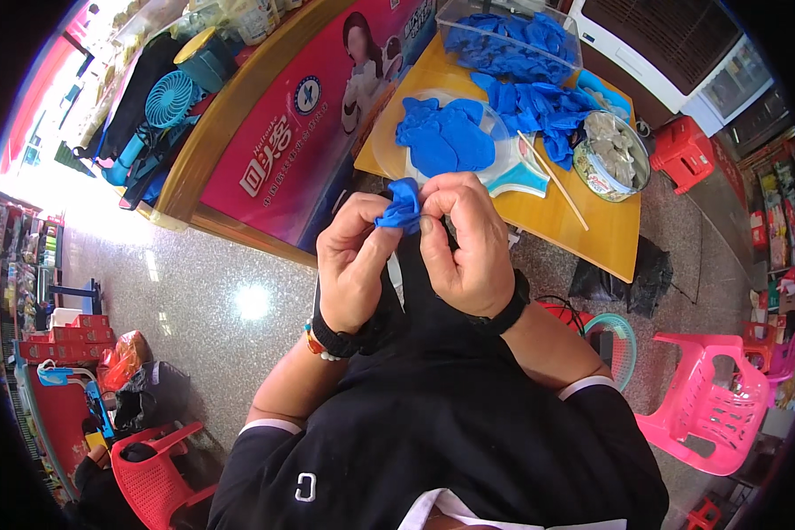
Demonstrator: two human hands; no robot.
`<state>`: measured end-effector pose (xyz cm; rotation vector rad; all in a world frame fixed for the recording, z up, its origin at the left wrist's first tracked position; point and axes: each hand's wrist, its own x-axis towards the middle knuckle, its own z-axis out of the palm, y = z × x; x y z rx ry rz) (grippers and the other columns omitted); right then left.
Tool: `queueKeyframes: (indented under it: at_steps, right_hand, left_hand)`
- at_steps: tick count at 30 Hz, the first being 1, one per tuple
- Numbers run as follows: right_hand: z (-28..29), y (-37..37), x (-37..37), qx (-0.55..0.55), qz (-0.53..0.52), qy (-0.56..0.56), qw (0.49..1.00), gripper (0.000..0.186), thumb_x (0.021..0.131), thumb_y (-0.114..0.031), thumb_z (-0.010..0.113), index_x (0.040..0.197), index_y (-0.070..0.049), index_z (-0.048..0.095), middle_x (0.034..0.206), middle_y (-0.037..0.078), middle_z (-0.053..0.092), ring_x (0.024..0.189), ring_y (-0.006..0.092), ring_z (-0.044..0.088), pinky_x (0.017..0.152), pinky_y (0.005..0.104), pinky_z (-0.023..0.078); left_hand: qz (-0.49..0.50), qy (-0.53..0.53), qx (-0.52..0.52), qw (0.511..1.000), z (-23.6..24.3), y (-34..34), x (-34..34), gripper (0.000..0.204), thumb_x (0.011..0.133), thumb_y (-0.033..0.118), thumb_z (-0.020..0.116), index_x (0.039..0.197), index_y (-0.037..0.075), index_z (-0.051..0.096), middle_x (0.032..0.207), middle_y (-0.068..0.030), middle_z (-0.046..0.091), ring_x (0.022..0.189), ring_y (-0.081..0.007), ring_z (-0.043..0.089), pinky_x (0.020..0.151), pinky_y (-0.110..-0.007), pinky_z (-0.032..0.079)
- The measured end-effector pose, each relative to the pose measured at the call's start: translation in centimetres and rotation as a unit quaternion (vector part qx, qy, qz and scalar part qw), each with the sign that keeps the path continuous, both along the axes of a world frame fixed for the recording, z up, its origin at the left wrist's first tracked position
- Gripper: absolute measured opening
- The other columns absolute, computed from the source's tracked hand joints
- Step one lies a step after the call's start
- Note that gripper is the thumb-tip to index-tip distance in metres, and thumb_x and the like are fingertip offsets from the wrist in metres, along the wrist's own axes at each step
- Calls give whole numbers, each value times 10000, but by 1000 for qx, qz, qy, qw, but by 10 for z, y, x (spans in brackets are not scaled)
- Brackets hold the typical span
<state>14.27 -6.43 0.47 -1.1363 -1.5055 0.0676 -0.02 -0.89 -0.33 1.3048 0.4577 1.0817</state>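
Both my hands are raised in front of my chest, on the near side of the yellow table. Between them is a small, soft, crumpled blue piece, thin like rubber or cloth; its exact kind does not show. My left hand pinches it from the left with thumb and fingers. From the right, my right hand pinches its edge. More flat blue pieces lie on a round transparent tray just beyond my hands. A loose heap of blue pieces sits behind it.
On the yellow table are a transparent bin of blue pieces, a round tin with greyish items and a thin wooden stick. A counter with a pink panel runs along the left. Pink chairs stand on the floor.
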Motion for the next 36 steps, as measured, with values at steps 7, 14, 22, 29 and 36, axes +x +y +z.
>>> queueKeyframes:
  at_steps: [7, 14, 22, 29, 36]
  right_hand:
    - [4, 3, 3, -7, 0, -18, 1000, 126, 776, 64, 531, 866, -11, 484, 896, 158, 550, 798, 290, 559, 728, 351, 463]
    - [-7, 5, 5, -5, -22, 15, 1000, 154, 752, 36, 562, 867, -27, 481, 883, 149, 533, 810, 332, 532, 728, 387, 437]
    - [-2, 1, -1, -8, -3, -31, 999, 135, 774, 59, 541, 878, 2, 477, 894, 168, 527, 778, 310, 543, 704, 351, 461]
    - [-7, 12, 8, 2, -24, -18, 1000, 163, 744, 45, 569, 863, -25, 481, 900, 142, 530, 825, 330, 527, 748, 389, 428]
    - [-8, 7, 10, -27, 53, 85, 995, 119, 795, 31, 571, 882, -11, 502, 839, 125, 541, 717, 256, 556, 643, 328, 455]
  left_hand:
    - [-190, -35, 2, 981, 1, 8, -5, 110, 804, 112, 647, 824, 4, 647, 943, -31, 492, 912, -137, 452, 803, -257, 340]
    - [-105, 63, 1, 992, -4, 7, 1, 48, 791, 12, 631, 783, 24, 586, 895, 4, 502, 848, -102, 472, 775, -238, 358]
    - [92, 134, 171, 972, 1, 1, 6, 33, 862, 15, 579, 881, -9, 568, 855, 1, 543, 786, -78, 496, 702, -219, 409]
    - [-104, 3, -43, 994, -1, 2, 4, 45, 893, 35, 558, 888, 1, 587, 893, 5, 489, 832, -91, 453, 766, -220, 351]
    - [-131, -20, -94, 987, 7, -1, 3, 95, 838, 99, 573, 807, 9, 587, 887, 1, 469, 839, -97, 427, 750, -229, 317]
